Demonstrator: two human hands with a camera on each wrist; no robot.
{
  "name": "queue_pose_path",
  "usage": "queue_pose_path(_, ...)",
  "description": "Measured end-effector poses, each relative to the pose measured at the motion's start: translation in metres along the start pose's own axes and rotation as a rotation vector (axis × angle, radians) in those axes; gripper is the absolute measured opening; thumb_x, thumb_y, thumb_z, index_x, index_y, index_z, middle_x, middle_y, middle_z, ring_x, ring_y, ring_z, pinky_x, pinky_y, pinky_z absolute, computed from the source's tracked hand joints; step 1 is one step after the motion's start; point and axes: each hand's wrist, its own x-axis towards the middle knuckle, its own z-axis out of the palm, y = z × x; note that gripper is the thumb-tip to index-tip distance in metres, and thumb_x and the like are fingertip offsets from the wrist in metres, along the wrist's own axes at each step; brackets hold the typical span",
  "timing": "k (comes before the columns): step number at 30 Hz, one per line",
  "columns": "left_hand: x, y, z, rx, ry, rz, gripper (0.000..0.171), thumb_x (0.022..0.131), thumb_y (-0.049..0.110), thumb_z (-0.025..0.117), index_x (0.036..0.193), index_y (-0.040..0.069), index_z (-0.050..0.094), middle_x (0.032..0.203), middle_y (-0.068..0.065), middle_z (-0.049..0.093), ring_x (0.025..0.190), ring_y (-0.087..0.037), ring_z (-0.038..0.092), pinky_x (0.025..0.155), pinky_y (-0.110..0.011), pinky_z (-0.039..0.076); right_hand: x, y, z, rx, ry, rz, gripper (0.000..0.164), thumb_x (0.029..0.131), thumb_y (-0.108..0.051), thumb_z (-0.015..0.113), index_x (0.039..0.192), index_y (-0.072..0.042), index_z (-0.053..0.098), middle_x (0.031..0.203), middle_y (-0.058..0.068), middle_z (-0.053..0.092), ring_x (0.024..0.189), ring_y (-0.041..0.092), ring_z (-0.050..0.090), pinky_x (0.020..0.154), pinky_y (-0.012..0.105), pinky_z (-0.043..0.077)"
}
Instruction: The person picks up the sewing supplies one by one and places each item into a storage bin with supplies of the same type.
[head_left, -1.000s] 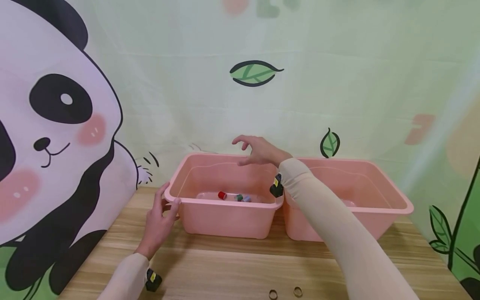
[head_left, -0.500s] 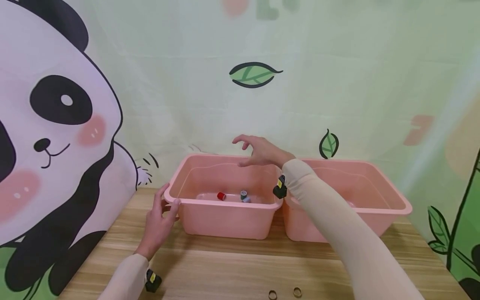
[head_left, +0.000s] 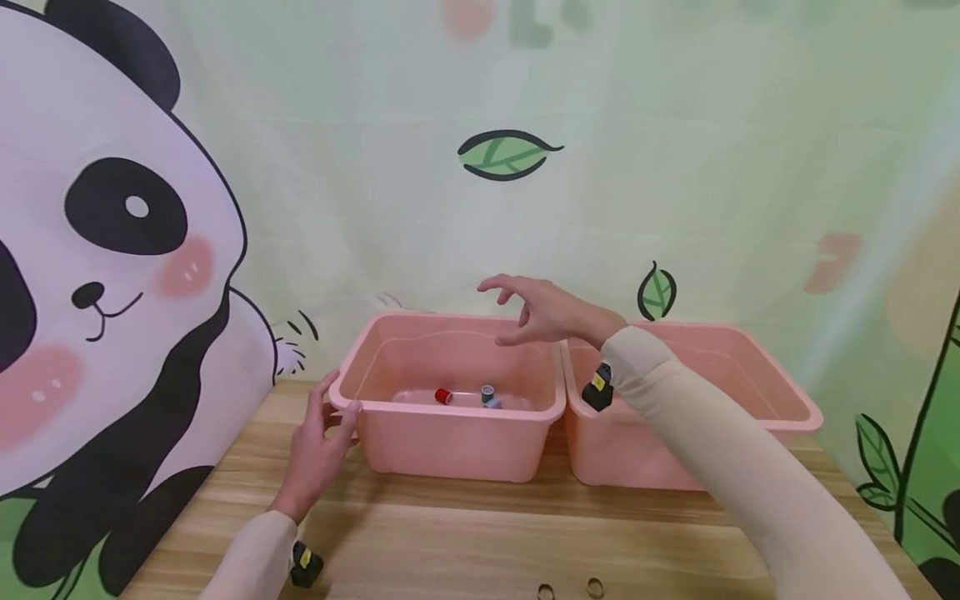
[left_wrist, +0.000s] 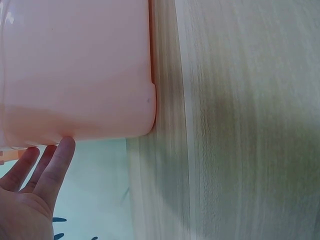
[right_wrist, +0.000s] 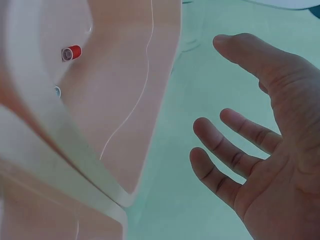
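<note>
My left hand [head_left: 318,450] rests its fairly straight fingers against the left front corner of a pink plastic bin [head_left: 457,437]; in the left wrist view, the fingertips [left_wrist: 66,142] meet the bin's wall. With loosely bent fingers and nothing in its grasp, my right hand [head_left: 547,312] hovers above the bin's right back part. Inside that bin lie a red spool of thread [head_left: 443,396], a dark bluish-green spool [head_left: 487,392] standing on end, and a pale blue spool [head_left: 492,403] beside it. The right wrist view also shows the red spool [right_wrist: 72,52].
A second pink bin [head_left: 637,458] stands close at the right, partly behind my right sleeve. Two small metal rings [head_left: 595,588] lie on the wooden table [head_left: 420,542] near its front. A printed panda backdrop [head_left: 360,208] hangs behind.
The green spool, lying on its side a second ago, now stands on end slightly further right. My right hand and arm have shifted right; my left hand stays at the bin's corner.
</note>
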Motion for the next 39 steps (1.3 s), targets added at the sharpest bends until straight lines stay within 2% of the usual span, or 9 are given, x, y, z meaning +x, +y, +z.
queue_pose_path(10,-0.003,-0.001,0.002,-0.010,-0.005,-0.010,0.067,0.105,0.049,0.054,0.161,0.035,0.021,0.154,-0.019,0.045,0.120,-0.042,0.059,0.083,-0.046,0.063,-0.034,-0.009,-0.002,-0.008,-0.012,-0.135,0.083,0.085,-0.029,0.085,0.154,-0.033,0.041,0.136,0.003,0.055,0.087,0.022,0.066,0.071,0.031,0.062)
queue_pose_path(17,-0.003,0.000,0.000,0.008,0.007,0.007,0.067,0.105,0.049,0.053,0.161,0.034,0.021,0.153,-0.020,0.046,0.119,-0.041,0.060,0.083,-0.047,0.063,-0.065,-0.015,0.000,-0.001,-0.008,-0.229,0.083,0.086,-0.020,0.082,0.155,-0.036,0.039,0.137,-0.002,0.054,0.092,0.025,0.064,0.069,0.033,0.062)
queue_pose_path(22,-0.002,0.001,0.001,0.015,0.001,0.001,0.068,0.104,0.050,0.054,0.161,0.033,0.021,0.155,-0.019,0.045,0.120,-0.041,0.060,0.083,-0.047,0.062,-0.094,-0.016,0.003,-0.022,-0.005,-0.260,0.084,0.087,-0.031,0.084,0.155,-0.043,0.036,0.143,-0.015,0.050,0.093,0.020,0.063,0.072,0.032,0.060)
queue_pose_path(25,-0.002,0.002,0.003,0.012,0.000,0.000,0.068,0.104,0.050,0.054,0.161,0.033,0.021,0.154,-0.019,0.045,0.119,-0.041,0.060,0.083,-0.046,0.062,-0.111,-0.015,0.007,-0.062,0.023,-0.289,0.075,0.089,-0.040,0.080,0.151,-0.047,0.039,0.124,-0.019,0.060,0.089,0.013,0.062,0.072,0.030,0.059)
queue_pose_path(29,-0.002,0.001,0.006,0.009,0.015,0.005,0.066,0.105,0.049,0.053,0.161,0.033,0.022,0.154,-0.018,0.046,0.118,-0.040,0.060,0.082,-0.045,0.063,-0.131,-0.016,0.015,-0.076,0.048,-0.319,0.072,0.087,-0.048,0.079,0.149,-0.044,0.043,0.098,-0.011,0.063,0.084,0.009,0.061,0.071,0.032,0.059)
queue_pose_path(31,-0.002,0.001,0.007,0.008,0.025,0.011,0.065,0.105,0.048,0.053,0.161,0.033,0.022,0.154,-0.019,0.046,0.117,-0.039,0.060,0.081,-0.044,0.063,-0.140,-0.016,0.020,-0.048,0.032,-0.322,0.076,0.086,-0.047,0.082,0.151,-0.041,0.043,0.109,-0.010,0.063,0.087,0.009,0.060,0.073,0.032,0.059)
queue_pose_path(35,-0.002,-0.001,0.006,0.012,0.037,0.020,0.065,0.106,0.046,0.053,0.161,0.032,0.023,0.154,-0.019,0.046,0.116,-0.040,0.061,0.078,-0.041,0.063,-0.156,-0.014,0.032,0.003,-0.003,-0.345,0.079,0.085,-0.035,0.085,0.153,-0.030,0.044,0.130,-0.012,0.059,0.089,0.008,0.060,0.074,0.030,0.059)
queue_pose_path(39,-0.002,-0.001,0.007,0.021,0.041,0.028,0.065,0.106,0.046,0.053,0.161,0.031,0.023,0.153,-0.020,0.047,0.115,-0.040,0.061,0.078,-0.041,0.063,-0.171,-0.006,0.046,-0.014,-0.008,-0.371,0.079,0.085,-0.034,0.085,0.152,-0.022,0.046,0.126,-0.011,0.060,0.089,0.006,0.059,0.075,0.026,0.058)
